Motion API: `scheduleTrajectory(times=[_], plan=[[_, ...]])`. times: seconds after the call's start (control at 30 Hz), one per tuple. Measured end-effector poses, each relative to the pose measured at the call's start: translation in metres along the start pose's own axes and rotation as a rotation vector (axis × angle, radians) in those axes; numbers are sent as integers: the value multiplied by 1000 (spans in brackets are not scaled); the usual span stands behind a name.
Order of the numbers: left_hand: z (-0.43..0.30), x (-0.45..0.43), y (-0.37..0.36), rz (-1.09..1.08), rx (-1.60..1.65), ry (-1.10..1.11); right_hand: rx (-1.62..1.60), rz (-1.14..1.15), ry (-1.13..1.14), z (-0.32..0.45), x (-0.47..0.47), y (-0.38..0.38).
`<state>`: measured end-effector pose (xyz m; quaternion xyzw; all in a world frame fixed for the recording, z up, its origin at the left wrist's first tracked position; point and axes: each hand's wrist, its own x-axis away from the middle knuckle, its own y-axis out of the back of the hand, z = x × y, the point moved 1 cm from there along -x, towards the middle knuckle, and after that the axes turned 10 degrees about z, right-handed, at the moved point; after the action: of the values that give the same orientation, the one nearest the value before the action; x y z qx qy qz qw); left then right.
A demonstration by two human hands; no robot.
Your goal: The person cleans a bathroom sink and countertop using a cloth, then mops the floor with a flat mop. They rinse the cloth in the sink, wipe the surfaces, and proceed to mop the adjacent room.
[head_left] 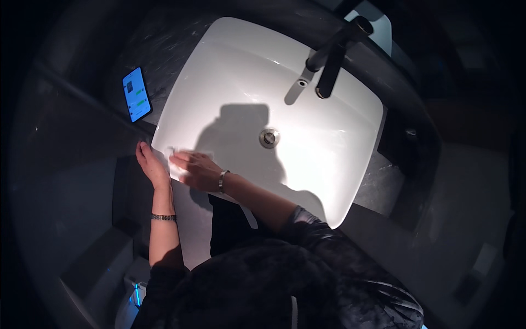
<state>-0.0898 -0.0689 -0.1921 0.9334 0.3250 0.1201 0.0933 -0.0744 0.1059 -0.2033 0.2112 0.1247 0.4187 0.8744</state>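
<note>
A white rectangular vessel sink (328, 164) lies before me, with a round metal drain (269, 138) in its basin. My right hand (199, 169) presses a white cloth or tissue (176, 170) against the rim at the basin's near left corner. The cloth is blurred and mostly hidden under the fingers. Just outside that same corner, my left hand (152, 165) is held along the sink's outer side with nothing visible in it. Its palm side is partly turned from view, so whether it touches the sink is unclear. Each wrist carries a metal band.
A black faucet (328, 74) rises over the far right of the basin, near a small overflow hole (302, 83). A lit smartphone (137, 94) lies on the dark marbled counter (164, 53) left of the sink. Part of a toilet (131, 304), with a blue light, shows at lower left.
</note>
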Motion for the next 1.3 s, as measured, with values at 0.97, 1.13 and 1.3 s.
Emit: scheduleTrajectory(times=[0.97, 1.13, 1.3], plan=[[-1, -2, 0, 38, 38, 57, -112, -448, -594, -38, 237, 192], [-1, -1, 0, -7, 52, 42, 224, 211, -545, -23, 218, 72], [0, -5, 0, -5, -2, 58, -156, 106, -253, 32, 253, 66]])
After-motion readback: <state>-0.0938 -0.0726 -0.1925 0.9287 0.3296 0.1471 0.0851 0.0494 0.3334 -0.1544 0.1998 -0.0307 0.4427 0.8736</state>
